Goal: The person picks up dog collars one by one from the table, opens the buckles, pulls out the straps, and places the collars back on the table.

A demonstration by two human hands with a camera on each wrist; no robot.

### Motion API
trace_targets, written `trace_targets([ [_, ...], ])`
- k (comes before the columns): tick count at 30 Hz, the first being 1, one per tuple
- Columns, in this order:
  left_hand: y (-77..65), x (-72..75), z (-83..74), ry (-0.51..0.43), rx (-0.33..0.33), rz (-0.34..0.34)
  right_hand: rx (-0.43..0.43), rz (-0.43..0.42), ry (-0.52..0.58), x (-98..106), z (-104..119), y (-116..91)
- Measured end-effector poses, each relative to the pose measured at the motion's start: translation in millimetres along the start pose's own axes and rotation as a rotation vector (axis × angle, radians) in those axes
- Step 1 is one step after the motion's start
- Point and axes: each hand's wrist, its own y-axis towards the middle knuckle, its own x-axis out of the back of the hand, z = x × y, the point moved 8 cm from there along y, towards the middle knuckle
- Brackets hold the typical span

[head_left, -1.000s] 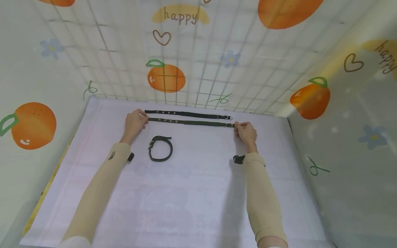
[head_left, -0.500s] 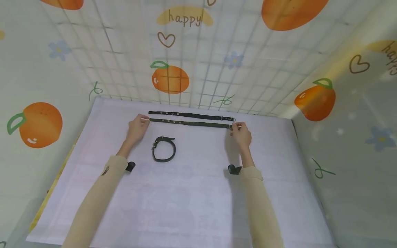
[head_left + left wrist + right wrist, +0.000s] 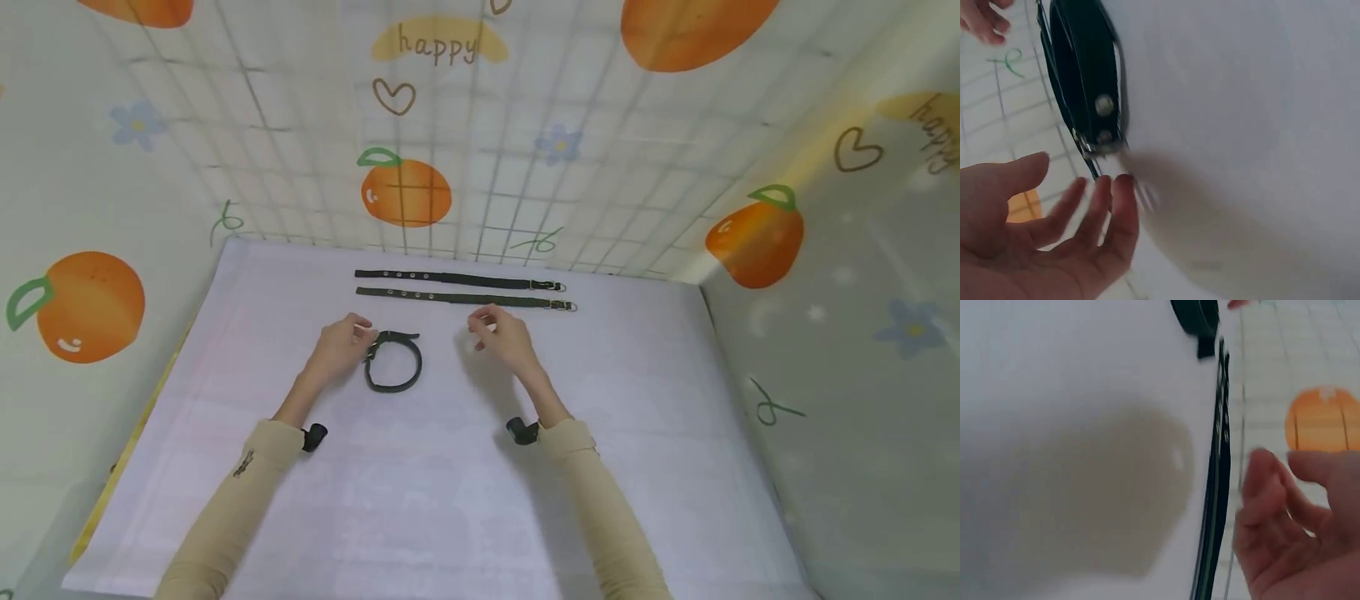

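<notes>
A dark buckled collar [image 3: 393, 362], closed into a ring, stands on the white sheet. My left hand [image 3: 341, 343] is right beside its buckle; in the left wrist view the thumb and fingers [image 3: 1124, 206] are spread apart, fingertips close to the metal buckle [image 3: 1102, 149]. My right hand [image 3: 504, 335] hovers to the right of the ring, fingers loosely bent, holding nothing. Behind it lie two straightened collars: a dark green one [image 3: 480, 298] in front and a black one [image 3: 472, 278] at the back, both with eyelets on the left and buckles on the right.
The white sheet [image 3: 450, 500] covers the table, with a yellow edge [image 3: 123, 450] at the left. A printed curtain [image 3: 405, 108] over a wire grid rises close behind the straps. Similar printed cloth [image 3: 862, 333] closes off the right side.
Both hands have let go of the ends of the green collar, which lies flat. The left hand has moved down to the ringed collar; the right hand has moved left toward it.
</notes>
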Motion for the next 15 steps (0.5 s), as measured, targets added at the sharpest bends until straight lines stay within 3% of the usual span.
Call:
trace_targets([
  [3, -10.4, -6.8, -3.6, 0.058, 0.001, -0.019, -0.008, 0.135, -0.018, -34, 9, -5],
  [6, -16.8, -11.5, -5.8, 0.083, 0.004, -0.058, -0.029, 0.206, -0.028, -60, 14, -9],
  [15, -16.7, -22.1, -9.5, 0.081, 0.019, -0.103, 0.001, 0.216, -0.081, -92, 24, -15],
])
